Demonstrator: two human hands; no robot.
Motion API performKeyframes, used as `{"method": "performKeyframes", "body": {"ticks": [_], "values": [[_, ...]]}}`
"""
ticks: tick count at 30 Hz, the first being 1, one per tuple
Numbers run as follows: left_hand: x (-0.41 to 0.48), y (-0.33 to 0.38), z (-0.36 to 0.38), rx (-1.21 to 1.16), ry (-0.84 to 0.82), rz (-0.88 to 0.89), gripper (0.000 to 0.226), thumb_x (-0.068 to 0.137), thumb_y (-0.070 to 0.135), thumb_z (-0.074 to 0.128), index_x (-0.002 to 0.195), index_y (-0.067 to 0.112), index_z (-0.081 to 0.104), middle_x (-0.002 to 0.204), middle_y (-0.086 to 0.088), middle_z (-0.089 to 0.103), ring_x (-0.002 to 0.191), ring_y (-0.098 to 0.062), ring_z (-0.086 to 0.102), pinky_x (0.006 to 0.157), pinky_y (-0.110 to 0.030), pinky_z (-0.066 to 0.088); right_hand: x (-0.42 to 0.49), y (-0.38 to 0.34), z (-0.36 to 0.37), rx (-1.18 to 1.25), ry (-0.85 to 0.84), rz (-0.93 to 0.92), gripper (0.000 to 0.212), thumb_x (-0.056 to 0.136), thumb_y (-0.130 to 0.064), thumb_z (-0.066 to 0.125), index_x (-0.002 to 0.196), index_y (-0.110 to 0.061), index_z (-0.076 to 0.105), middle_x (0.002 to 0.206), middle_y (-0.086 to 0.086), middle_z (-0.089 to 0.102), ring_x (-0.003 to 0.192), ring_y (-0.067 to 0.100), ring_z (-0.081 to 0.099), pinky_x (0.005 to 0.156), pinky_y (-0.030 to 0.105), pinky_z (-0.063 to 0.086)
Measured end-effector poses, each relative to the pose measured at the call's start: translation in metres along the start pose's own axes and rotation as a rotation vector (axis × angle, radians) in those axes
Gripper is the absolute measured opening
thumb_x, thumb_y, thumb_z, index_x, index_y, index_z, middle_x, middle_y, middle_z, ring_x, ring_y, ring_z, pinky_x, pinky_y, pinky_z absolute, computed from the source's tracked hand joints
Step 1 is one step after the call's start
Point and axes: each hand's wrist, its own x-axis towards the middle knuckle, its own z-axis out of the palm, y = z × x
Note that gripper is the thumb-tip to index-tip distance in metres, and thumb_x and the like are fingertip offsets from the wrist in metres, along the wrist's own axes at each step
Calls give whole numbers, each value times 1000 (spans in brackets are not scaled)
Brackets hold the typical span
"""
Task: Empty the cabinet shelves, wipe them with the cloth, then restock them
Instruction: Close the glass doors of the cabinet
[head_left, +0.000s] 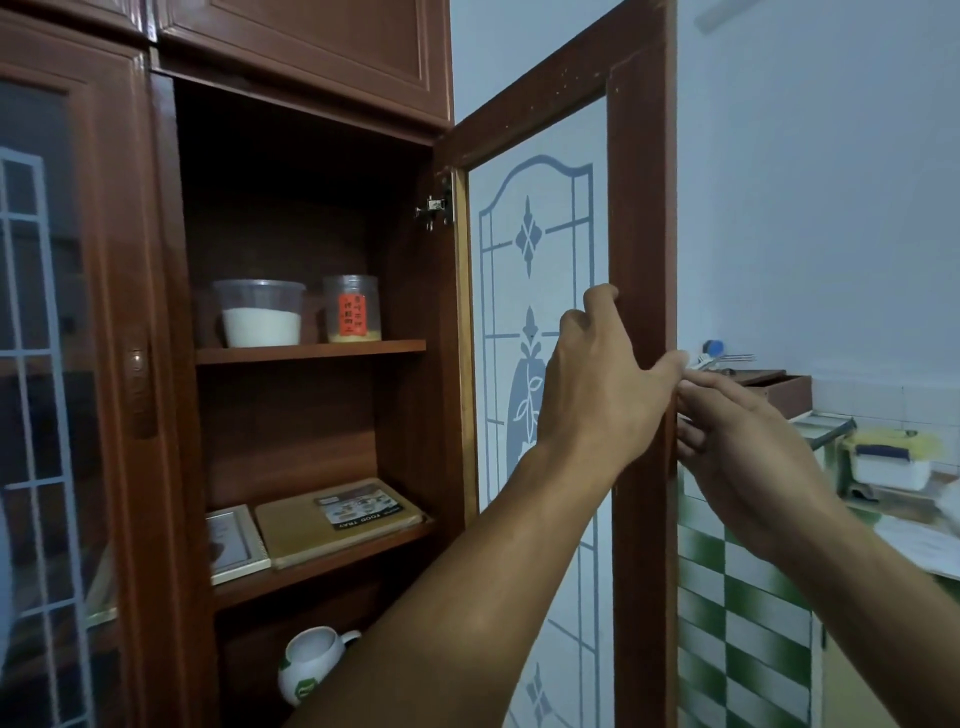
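The brown cabinet (291, 171) stands with its right door (641, 208) swung wide. My left hand (597, 379) spans the door's wooden upright, fingers curled at the glass side and thumb reaching its outer edge. My right hand (743, 441) grips that outer edge from behind. On the upper shelf (311, 352) stand a clear tub of white powder (258, 314) and a jar with an orange label (351, 309). The middle shelf holds a flat food tray pack (337, 519) and a framed card (234, 540). A white mug (311, 660) lies on its side below. No cloth is in view.
The cabinet's left glass door (52, 364) is closed. To the right, behind the open door, are a green and white tiled wall (743, 623), a wooden box (779, 389) and a counter with a white container (891, 462) and papers.
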Motion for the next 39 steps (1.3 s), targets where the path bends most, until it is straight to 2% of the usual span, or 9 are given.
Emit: {"method": "performKeyframes", "body": {"ticks": [7, 10, 16, 20, 22, 25, 30, 34, 39], "values": [[-16, -11, -25, -73, 42, 18, 63, 87, 45, 67, 139, 33, 34, 142, 5, 46, 120, -16, 53, 88, -27, 50, -10, -7, 13, 43, -96, -9, 28, 93, -20, 56, 112, 0, 65, 98, 13, 72, 95, 22, 71, 87, 32, 52], [-25, -14, -42, -86, 40, 38, 58, 88, 44, 66, 137, 35, 37, 140, 5, 49, 119, -14, 54, 89, -31, 52, -16, -10, 26, 99, -167, 15, 44, 82, -21, 62, 115, 9, 59, 102, 18, 69, 96, 26, 68, 87, 31, 57], [-43, -29, -88, -152, 68, 53, 47, 89, 38, 67, 131, 32, 47, 131, 11, 58, 114, -8, 59, 94, -35, 53, -27, -5, 61, 171, -295, 61, 17, 79, -12, 64, 94, -8, 57, 97, 15, 71, 93, 25, 70, 82, 34, 53], [-51, -45, -120, -176, 56, 35, 41, 89, 33, 66, 128, 29, 52, 125, 11, 62, 113, -2, 59, 96, -26, 51, -28, 3, 91, 217, -432, 68, 37, 79, -9, 63, 113, 3, 55, 106, 31, 63, 97, 30, 66, 88, 36, 56], [-55, -56, -137, -191, 39, 5, 41, 90, 34, 65, 129, 29, 52, 126, 9, 63, 115, -5, 59, 97, -29, 51, -28, 8, 107, 243, -499, 69, 38, 79, -7, 63, 115, 4, 56, 102, 28, 64, 94, 29, 65, 93, 38, 53], [-58, -72, -162, -210, 54, -19, 44, 92, 29, 64, 134, 22, 51, 129, -2, 62, 121, -14, 58, 101, -41, 49, -28, 17, 134, 251, -577, 59, 18, 78, -5, 64, 95, -7, 60, 83, 11, 66, 80, 21, 63, 79, 30, 55], [-65, -87, -200, -181, 76, -55, 32, 95, 7, 55, 127, 13, 56, 115, -4, 69, 108, -10, 66, 88, -22, 53, -26, 34, 175, 210, -652, 55, 15, 77, -11, 67, 92, -11, 66, 76, 0, 69, 71, 9, 66, 71, 21, 50], [-66, -109, -226, 8, 227, -155, 21, 91, 24, 64, 111, 30, 63, 107, 8, 70, 101, -1, 65, 87, -23, 53, -22, 48, 203, 137, -716, 45, 15, 91, -23, 60, 89, -20, 74, 89, -3, 73, 89, 11, 68, 82, 29, 46], [-61, -141, -246, 207, 583, -282, 34, 83, 40, 72, 111, 23, 64, 100, 13, 65, 91, 2, 60, 76, -12, 47, -16, 67, 238, 15, -713, -57, 17, 98, -17, 54, 101, -23, 70, 89, -11, 74, 88, 2, 69, 74, 18, 53]]}}
